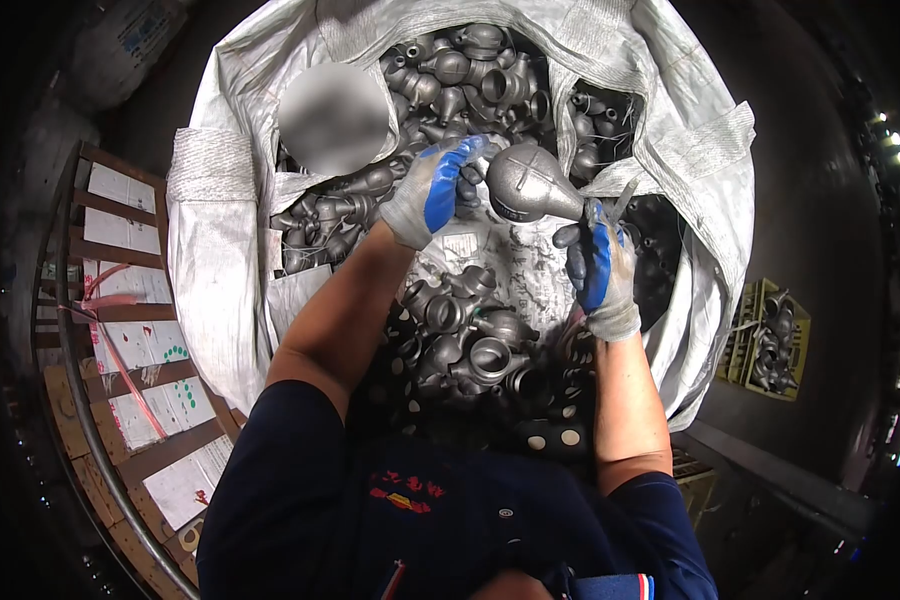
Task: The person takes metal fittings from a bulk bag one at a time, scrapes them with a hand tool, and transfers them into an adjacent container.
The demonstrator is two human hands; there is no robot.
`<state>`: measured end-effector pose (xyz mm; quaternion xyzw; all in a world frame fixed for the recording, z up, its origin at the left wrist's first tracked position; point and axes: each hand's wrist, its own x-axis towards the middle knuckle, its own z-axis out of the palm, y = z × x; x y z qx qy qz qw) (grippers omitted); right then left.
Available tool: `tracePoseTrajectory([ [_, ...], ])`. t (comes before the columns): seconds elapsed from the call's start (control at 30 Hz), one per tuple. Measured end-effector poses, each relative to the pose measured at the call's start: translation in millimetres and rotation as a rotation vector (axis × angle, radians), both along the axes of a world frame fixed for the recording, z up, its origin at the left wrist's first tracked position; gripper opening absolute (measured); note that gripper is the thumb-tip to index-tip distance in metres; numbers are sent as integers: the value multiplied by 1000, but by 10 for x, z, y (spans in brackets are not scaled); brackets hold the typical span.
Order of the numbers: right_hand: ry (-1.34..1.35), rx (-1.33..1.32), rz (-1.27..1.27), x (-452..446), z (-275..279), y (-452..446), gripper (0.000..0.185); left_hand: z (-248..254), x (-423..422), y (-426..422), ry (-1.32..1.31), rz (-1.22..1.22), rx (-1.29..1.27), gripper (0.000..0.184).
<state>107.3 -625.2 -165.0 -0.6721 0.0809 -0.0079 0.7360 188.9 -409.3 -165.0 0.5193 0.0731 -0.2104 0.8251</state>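
A grey metal casting (526, 184) with a round, cross-ribbed body and a narrow neck is held up between my two gloved hands. My left hand (436, 190), in a grey and blue glove, is closed at the casting's left end. At its narrow right end, my right hand (602, 262) is closed around the neck, and a thin strip sticks up beside the fingers. Beneath the hands lies white printed sacking (530, 270). Similar grey castings (485, 355) are heaped close to my body, on dark dotted cloth.
A large white woven bag (220, 260) surrounds the work, with more castings (470, 70) at its far side. On the right stands a yellow crate (738, 345) of castings. Boards and flat cartons (138, 345) are at the left. A blurred round patch covers the upper left.
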Motion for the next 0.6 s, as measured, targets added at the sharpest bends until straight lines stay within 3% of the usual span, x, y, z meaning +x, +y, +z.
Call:
tracePoseTrajectory([
  [0.03,131,100,-11,4,14,-5,36,-1,9,3,-4,-18,4,30],
  [0.2,128,112,-24,-7,24,-17,39,-66,64,26,70,-27,-72,20],
  [0.27,176,142,-3,-23,28,5,40,-168,68,77,-214,-63,-11,17],
  [0.3,-21,-89,-46,-48,31,51,39,-224,68,91,-308,-71,9,17],
  [0.33,75,152,4,-9,-109,-9,38,-276,68,73,-738,28,195,22],
  [0.37,188,384,27,31,-250,-69,38,-321,69,54,-955,67,294,26],
  [0.4,187,385,34,24,-239,-66,38,-337,60,30,-1164,135,393,30],
  [0.5,358,802,259,-11,-305,-33,48,-346,52,40,-351,-7,41,51],
  [0.57,426,779,290,-24,-392,-11,45,-147,-186,-65,6,73,-540,35],
  [0.6,323,866,334,-38,-488,-47,48,-62,-232,-57,0,42,-577,42],
])
